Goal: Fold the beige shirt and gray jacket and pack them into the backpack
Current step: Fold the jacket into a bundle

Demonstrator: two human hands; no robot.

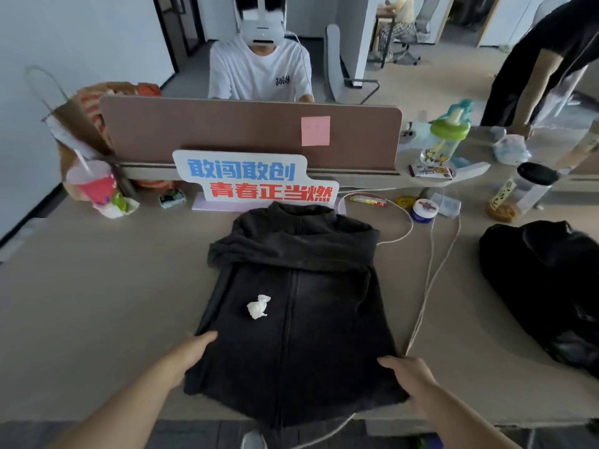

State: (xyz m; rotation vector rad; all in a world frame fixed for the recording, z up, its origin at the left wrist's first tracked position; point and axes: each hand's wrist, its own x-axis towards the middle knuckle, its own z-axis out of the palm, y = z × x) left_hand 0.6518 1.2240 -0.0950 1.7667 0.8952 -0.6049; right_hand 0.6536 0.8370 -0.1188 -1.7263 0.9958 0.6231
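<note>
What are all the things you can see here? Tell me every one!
jacket: one, dark gray, flat in the middle of the table
tissue: one, white, crumpled on the jacket
backpack: one, black, right side of the table
sign: one, white with blue and red letters, behind the jacket
divider: one, brown, across the table's back
sticky note: one, pink, on the divider
bottle: one, clear with green lid, right of the divider
cup: one, pink, far left
table: one, beige, under the jacket and backpack
left hand: one, holds the jacket's left edge
right hand: one, holds the jacket's right edge
</note>
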